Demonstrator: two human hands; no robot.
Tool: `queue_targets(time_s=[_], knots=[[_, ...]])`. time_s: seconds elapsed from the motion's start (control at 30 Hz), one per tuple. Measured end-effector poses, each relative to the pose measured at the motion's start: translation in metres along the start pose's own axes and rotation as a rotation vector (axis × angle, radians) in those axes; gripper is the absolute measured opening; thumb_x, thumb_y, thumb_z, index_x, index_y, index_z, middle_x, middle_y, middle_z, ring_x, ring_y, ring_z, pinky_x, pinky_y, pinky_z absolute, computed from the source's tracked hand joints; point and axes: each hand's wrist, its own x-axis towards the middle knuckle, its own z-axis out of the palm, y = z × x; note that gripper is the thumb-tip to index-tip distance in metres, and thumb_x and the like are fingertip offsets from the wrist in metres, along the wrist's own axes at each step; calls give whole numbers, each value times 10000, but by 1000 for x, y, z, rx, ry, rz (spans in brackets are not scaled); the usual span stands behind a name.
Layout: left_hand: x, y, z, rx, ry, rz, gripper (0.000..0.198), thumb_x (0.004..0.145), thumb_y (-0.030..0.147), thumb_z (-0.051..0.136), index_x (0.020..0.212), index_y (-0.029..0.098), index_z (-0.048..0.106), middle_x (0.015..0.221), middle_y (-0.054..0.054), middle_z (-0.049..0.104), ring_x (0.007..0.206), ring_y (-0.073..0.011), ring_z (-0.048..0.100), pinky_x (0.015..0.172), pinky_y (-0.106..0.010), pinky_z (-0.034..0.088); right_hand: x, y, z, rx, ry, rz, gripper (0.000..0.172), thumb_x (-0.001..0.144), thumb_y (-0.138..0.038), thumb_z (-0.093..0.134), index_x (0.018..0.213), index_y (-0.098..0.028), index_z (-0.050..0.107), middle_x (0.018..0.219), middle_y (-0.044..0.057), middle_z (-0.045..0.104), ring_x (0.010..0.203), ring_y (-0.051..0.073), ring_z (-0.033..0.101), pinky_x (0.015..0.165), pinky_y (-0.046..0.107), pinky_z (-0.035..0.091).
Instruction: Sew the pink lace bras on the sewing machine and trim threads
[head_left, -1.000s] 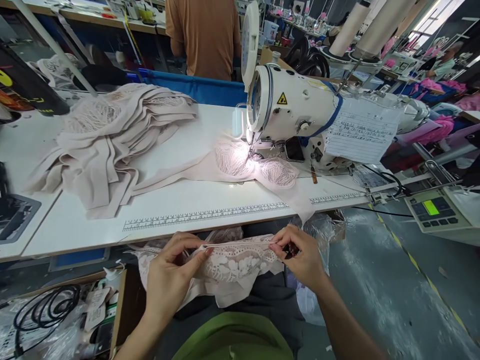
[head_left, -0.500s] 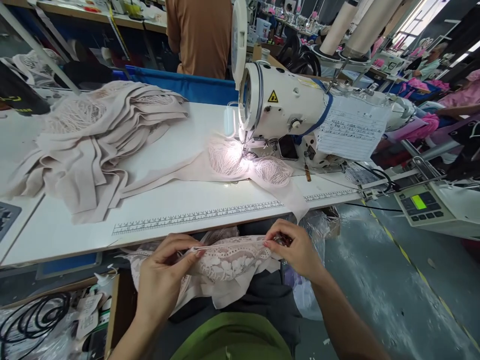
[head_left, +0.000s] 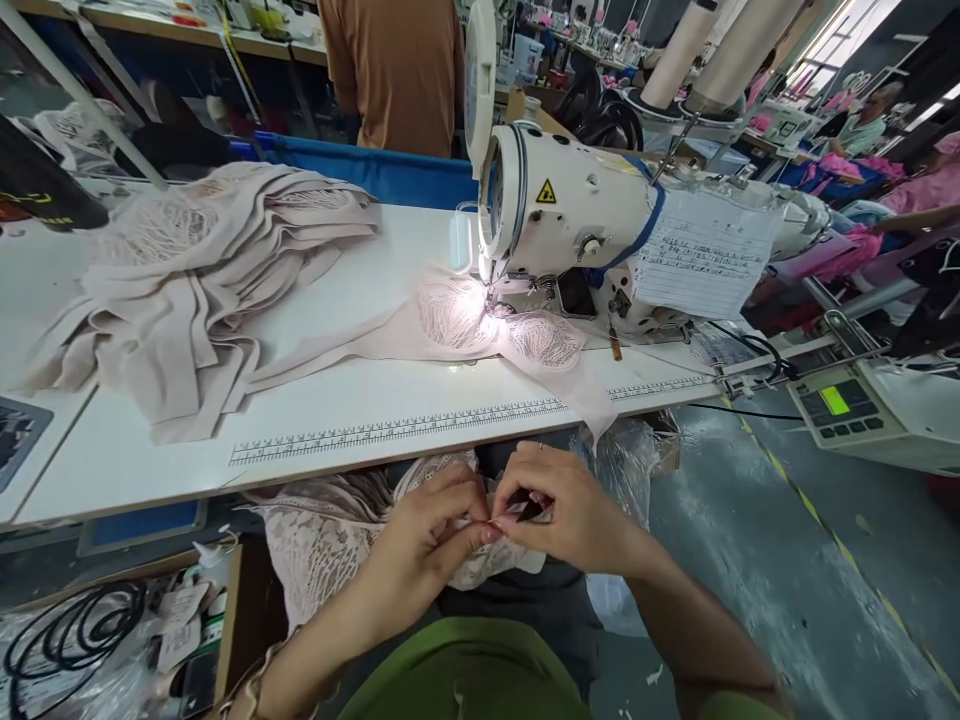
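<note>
A beige lace bra (head_left: 322, 535) lies across my lap, below the table edge. My left hand (head_left: 439, 530) pinches its edge between thumb and forefinger. Close against it, my right hand (head_left: 562, 510) pinches the same edge, the fingertips of both hands almost touching. A small dark pointed tool (head_left: 532, 507) sits inside my right hand; its kind is mostly hidden by the fingers. On the table, another beige lace bra (head_left: 547, 340) lies under the needle of the white sewing machine (head_left: 577, 195), lit by its lamp.
Stacked beige bra pieces (head_left: 195, 290) cover the table's left side. A printed ruler (head_left: 397, 428) runs along the front edge. At lower left stands a box (head_left: 229, 620) with a coiled black cable (head_left: 71, 640). A control panel (head_left: 840, 400) is at right. A person in brown (head_left: 401, 75) is beyond the table.
My hands have come together from the two ends of a stretched lace edge, the left moving right and the right moving slightly left. More lace now shows at the left of my lap.
</note>
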Motion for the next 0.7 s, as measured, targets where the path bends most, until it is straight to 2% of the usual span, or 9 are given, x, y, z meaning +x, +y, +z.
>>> queue_targets(time_s=[0.13, 0.2, 0.33, 0.43, 0.57, 0.7], knots=[[2, -9, -2, -67, 35, -6, 252, 967, 217, 582, 716, 196, 571, 770, 1, 535, 744, -146, 523, 660, -240, 389, -8, 20, -7, 95, 49, 38, 288, 815, -354, 793, 903, -219, 553, 675, -72, 463, 548, 88, 390, 514, 222, 310], [2, -11, -7, -84, 44, -14, 252, 967, 231, 587, 718, 196, 573, 764, 0, 530, 743, -148, 524, 663, -245, 391, -12, 29, -12, 103, 49, 22, 304, 821, -407, 792, 868, -214, 563, 703, -55, 510, 542, 81, 392, 512, 224, 320], [3, -9, -10, -95, 50, -43, 278, 970, 267, 588, 702, 195, 586, 755, -12, 534, 736, -160, 537, 671, -259, 401, -13, 36, -16, 89, 60, -47, 199, 908, -381, 696, 861, -203, 621, 846, 29, 649, 634, 112, 520, 557, 241, 403], [5, -6, -10, -115, 46, -68, 280, 960, 280, 600, 694, 194, 583, 829, -38, 599, 812, -181, 587, 730, -269, 430, -12, 36, -16, 186, 111, -32, 159, 934, -340, 658, 858, -202, 634, 919, 55, 689, 621, 113, 565, 531, 238, 456], [4, -4, -7, -142, 23, -117, 281, 966, 297, 586, 704, 195, 571, 905, -59, 658, 875, -195, 622, 781, -276, 444, -12, 35, -15, 392, 151, 70, 221, 920, -376, 676, 812, -196, 606, 922, 62, 703, 517, 86, 546, 436, 218, 478], [1, -5, -6, -146, 13, -159, 277, 974, 312, 568, 721, 198, 570, 918, -55, 659, 865, -184, 626, 770, -264, 443, -11, 34, -13, 489, 179, 110, 262, 884, -334, 727, 745, -193, 556, 888, 42, 703, 461, 52, 481, 434, 209, 451]])
